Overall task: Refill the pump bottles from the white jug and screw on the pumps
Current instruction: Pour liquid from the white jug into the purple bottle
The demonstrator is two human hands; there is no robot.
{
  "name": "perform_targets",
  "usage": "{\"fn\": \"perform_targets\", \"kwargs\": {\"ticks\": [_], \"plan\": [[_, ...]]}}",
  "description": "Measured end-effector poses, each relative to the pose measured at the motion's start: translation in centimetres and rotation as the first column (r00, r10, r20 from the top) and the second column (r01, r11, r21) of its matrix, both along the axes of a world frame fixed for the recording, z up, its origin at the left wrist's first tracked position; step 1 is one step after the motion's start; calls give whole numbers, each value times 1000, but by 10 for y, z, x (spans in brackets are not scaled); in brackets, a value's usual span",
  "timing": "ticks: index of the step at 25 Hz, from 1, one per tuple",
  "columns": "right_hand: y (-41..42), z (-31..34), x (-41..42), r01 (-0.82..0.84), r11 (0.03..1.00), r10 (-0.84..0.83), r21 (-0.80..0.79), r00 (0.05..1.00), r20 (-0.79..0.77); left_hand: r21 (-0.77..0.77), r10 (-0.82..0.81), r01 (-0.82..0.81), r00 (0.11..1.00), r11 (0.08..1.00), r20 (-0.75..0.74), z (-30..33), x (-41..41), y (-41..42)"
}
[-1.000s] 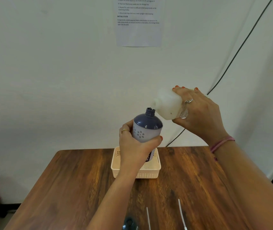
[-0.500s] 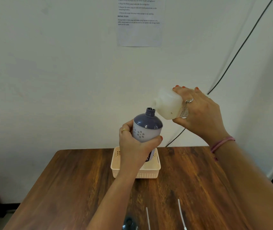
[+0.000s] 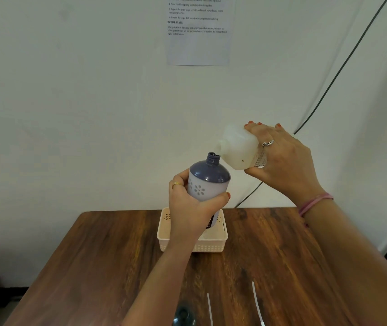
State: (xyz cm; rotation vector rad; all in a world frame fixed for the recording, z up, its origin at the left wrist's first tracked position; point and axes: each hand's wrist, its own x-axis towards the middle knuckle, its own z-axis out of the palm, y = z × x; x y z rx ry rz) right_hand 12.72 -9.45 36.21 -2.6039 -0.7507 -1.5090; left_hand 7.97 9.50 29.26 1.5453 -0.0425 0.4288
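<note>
A: What's on the table (image 3: 107,260)?
B: A basket (image 3: 213,243). Above it, the right hand (image 3: 284,161) grips the tipped jug (image 3: 238,147). The left hand (image 3: 192,208) grips the bottle (image 3: 207,182).
A: Done?
B: No. Its top is open. The pump tubes (image 3: 257,302) lie loose, not screwed on.

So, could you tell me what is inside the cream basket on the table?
The cream basket shows only bare floor at its right; the left hand and purple bottle cover the rest.
</note>
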Motion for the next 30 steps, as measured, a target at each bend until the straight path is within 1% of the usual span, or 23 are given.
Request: {"fn": "perform_targets", "kwargs": {"ticks": [7, 30], "plan": [[1, 0, 1, 7, 1000, -7, 1, 1000, -8, 11, -5, 5, 1000, 1000, -19, 2, 1, 1], [-1, 1, 4, -4, 1000, 4, 3, 1000, 13, 23, -14, 13, 1000, 1000, 16, -2, 4, 2]]}}
